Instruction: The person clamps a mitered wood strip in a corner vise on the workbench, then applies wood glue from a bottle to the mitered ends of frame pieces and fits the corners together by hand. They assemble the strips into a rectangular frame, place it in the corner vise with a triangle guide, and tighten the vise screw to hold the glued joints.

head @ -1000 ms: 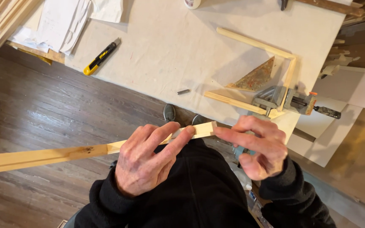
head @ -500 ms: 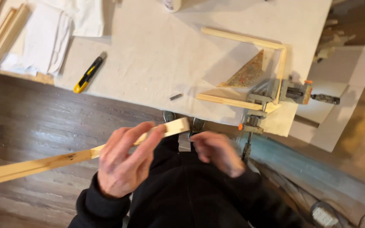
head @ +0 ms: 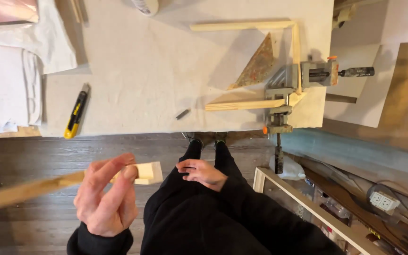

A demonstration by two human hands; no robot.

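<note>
Fingers of my left hand (head: 106, 200) pinch a long wood strip (head: 29, 189) near its cut end, above the floor. My right hand (head: 200, 172) rests loose and empty on my leg. Farther off, the desk (head: 142, 80) carries a clamped wood frame (head: 279, 61) and a yellow knife (head: 76, 113).

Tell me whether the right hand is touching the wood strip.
Apart. The head view shows the right hand resting against the dark trousers, with a clear gap to the end of the wood strip, which only the left hand holds.

Bright even daylight on table (head: 166, 85); soft shadows; near wood strip (head: 24, 191) blurred.
</note>
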